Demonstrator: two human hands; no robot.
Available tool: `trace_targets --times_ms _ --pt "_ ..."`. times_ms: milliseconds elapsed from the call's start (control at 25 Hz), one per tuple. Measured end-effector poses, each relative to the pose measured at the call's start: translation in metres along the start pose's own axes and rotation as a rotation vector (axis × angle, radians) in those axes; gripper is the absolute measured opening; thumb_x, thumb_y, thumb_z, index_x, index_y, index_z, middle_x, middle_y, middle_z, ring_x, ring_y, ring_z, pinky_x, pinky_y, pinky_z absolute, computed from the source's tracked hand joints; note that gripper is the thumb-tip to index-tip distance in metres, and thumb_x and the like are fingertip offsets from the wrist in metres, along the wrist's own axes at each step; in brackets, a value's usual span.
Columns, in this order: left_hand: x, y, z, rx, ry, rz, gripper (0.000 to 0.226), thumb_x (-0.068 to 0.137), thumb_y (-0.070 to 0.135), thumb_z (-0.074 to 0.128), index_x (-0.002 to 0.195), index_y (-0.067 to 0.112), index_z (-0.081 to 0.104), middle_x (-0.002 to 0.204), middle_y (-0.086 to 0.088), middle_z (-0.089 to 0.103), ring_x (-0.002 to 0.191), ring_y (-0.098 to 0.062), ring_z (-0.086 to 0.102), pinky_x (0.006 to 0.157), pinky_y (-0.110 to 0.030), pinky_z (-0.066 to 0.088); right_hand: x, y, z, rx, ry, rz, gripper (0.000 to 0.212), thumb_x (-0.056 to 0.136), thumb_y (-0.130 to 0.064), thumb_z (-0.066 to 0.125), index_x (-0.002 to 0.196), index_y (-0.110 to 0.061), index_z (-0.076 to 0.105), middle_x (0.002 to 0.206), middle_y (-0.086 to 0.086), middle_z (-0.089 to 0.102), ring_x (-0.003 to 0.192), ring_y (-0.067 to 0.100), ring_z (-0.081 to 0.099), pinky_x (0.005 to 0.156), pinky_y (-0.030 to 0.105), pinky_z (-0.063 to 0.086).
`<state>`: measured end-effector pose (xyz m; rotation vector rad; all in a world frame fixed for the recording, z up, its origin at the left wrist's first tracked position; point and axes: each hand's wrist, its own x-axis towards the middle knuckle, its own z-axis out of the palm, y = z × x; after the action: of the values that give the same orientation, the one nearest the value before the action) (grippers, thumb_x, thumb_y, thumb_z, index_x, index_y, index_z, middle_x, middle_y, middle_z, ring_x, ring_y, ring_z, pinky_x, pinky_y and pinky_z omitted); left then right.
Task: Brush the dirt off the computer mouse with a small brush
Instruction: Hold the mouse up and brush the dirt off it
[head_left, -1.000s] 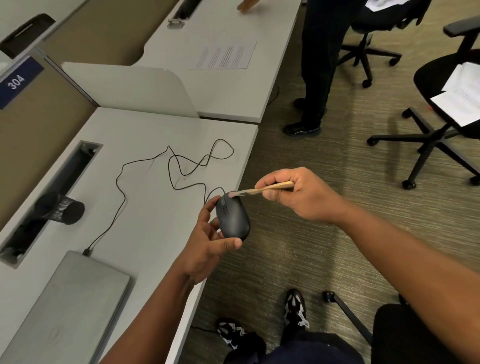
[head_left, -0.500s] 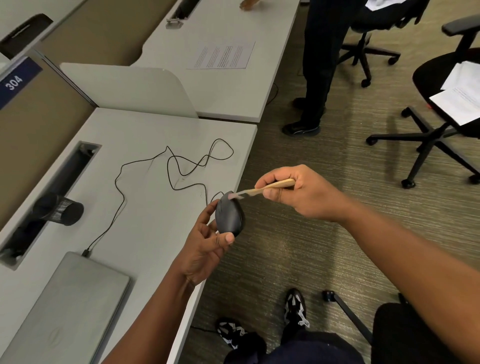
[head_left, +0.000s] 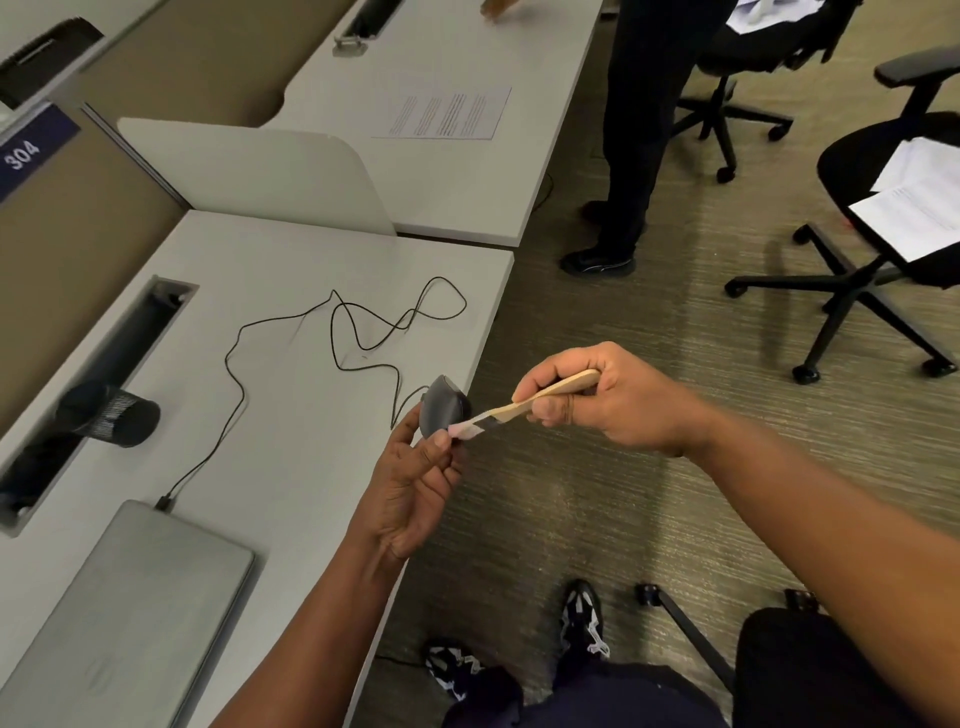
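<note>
A dark grey wired computer mouse (head_left: 440, 406) is held on edge just past the desk's right edge, pinched by my left hand (head_left: 415, 483) from below. My right hand (head_left: 597, 397) grips a small brush (head_left: 524, 408) with a flat wooden handle. Its pale bristles touch the mouse's lower near end, beside my left thumb. The mouse's thin black cable (head_left: 363, 332) loops over the white desk (head_left: 291, 415) and runs to a plug at the laptop.
A closed grey laptop (head_left: 119, 613) lies at the desk's near left. A black mesh cup (head_left: 111, 413) lies by the cable slot. A person (head_left: 639, 130) stands near the far desk. Office chairs (head_left: 883, 218) with papers stand on the carpet at right.
My left hand has turned the mouse from its top facing up onto its edge. The brush tip has moved from the mouse's far end down to its near end.
</note>
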<state>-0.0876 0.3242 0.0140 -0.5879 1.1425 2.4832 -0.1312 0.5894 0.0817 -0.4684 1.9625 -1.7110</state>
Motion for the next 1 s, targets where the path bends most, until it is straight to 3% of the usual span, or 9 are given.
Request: trace_targets --times_ms 200,320,440,480,560,640,760,840,1000 --pt "-0.004 0.000 0.000 -0.048 -0.052 -0.015 0.100 0.045 0.015 0.109 0.132 0.007 0.059 0.112 -0.014 0.072 0.095 -0.021 0.073 0.086 -0.030 0.062 0.005 0.005 0.007 0.021 0.025 -0.014 0.014 0.095 -0.013 0.072 0.108 -0.015 0.078 0.089 0.018 0.072 0.082 0.025 0.060 0.076 0.043 0.049" --pt "-0.004 0.001 -0.001 -0.090 -0.070 -0.036 0.098 0.049 0.016 0.107 0.135 0.007 0.060 0.115 -0.014 0.072 0.095 -0.020 0.072 0.083 -0.029 0.062 0.006 0.007 0.007 -0.013 0.138 -0.028 0.014 0.096 -0.012 0.072 0.106 -0.018 0.079 0.088 0.021 0.072 0.076 0.027 0.057 0.068 0.044 0.048" --pt "-0.004 0.001 -0.003 -0.112 -0.070 -0.055 0.090 0.050 0.016 0.107 0.131 0.009 0.070 0.120 -0.016 0.071 0.101 -0.020 0.071 0.083 -0.028 0.062 0.008 0.007 0.013 0.058 0.246 -0.065 0.015 0.097 -0.007 0.069 0.105 -0.018 0.078 0.091 0.024 0.070 0.080 0.023 0.062 0.078 0.047 0.057" --pt "-0.003 0.000 -0.003 -0.112 -0.070 -0.054 0.080 0.051 0.016 0.106 0.125 0.010 0.076 0.120 -0.016 0.072 0.103 -0.020 0.071 0.083 -0.028 0.062 0.008 0.007 0.016 0.045 0.244 -0.079 0.015 0.097 -0.007 0.069 0.106 -0.016 0.077 0.088 0.021 0.071 0.078 0.019 0.062 0.076 0.043 0.057" --pt "-0.003 -0.001 -0.002 -0.139 -0.058 -0.050 0.069 0.050 0.015 0.106 0.115 0.009 0.081 0.116 -0.016 0.073 0.103 -0.020 0.071 0.081 -0.028 0.063 0.007 0.008 0.021 -0.034 0.189 -0.095 0.015 0.097 -0.006 0.069 0.109 -0.012 0.077 0.077 -0.003 0.070 0.069 0.003 0.058 0.063 0.022 0.049" --pt "-0.003 -0.001 -0.001 -0.190 -0.034 -0.046 0.079 0.046 0.011 0.107 0.119 0.004 0.076 0.115 -0.019 0.073 0.098 -0.022 0.072 0.079 -0.029 0.064 0.005 0.008 0.025 -0.094 0.105 -0.082 0.016 0.096 -0.003 0.069 0.108 -0.009 0.077 0.076 -0.016 0.068 0.066 -0.002 0.057 0.062 0.012 0.043" --pt "-0.002 -0.001 0.000 -0.228 -0.004 -0.022 0.094 0.043 0.008 0.108 0.127 0.004 0.066 0.119 -0.022 0.072 0.101 -0.024 0.073 0.082 -0.033 0.065 0.004 0.008 0.028 -0.154 0.010 -0.079 0.016 0.095 -0.003 0.070 0.106 -0.010 0.079 0.084 -0.012 0.071 0.073 -0.003 0.060 0.067 0.013 0.045" --pt "-0.002 -0.001 0.002 -0.198 -0.016 -0.020 0.092 0.046 0.011 0.107 0.127 0.003 0.066 0.116 -0.021 0.071 0.096 -0.023 0.073 0.082 -0.031 0.065 0.005 0.008 0.030 -0.130 0.063 -0.083 0.016 0.096 -0.004 0.070 0.106 -0.011 0.079 0.084 -0.010 0.071 0.072 -0.002 0.060 0.068 0.014 0.045" --pt "-0.004 0.002 0.000 -0.148 -0.066 -0.018 0.083 0.052 0.013 0.105 0.125 0.004 0.066 0.112 -0.018 0.071 0.091 -0.020 0.072 0.079 -0.029 0.063 0.007 0.011 0.029 -0.096 0.191 -0.061 0.015 0.097 -0.003 0.068 0.108 -0.009 0.078 0.067 -0.022 0.065 0.059 -0.003 0.055 0.058 0.011 0.042"
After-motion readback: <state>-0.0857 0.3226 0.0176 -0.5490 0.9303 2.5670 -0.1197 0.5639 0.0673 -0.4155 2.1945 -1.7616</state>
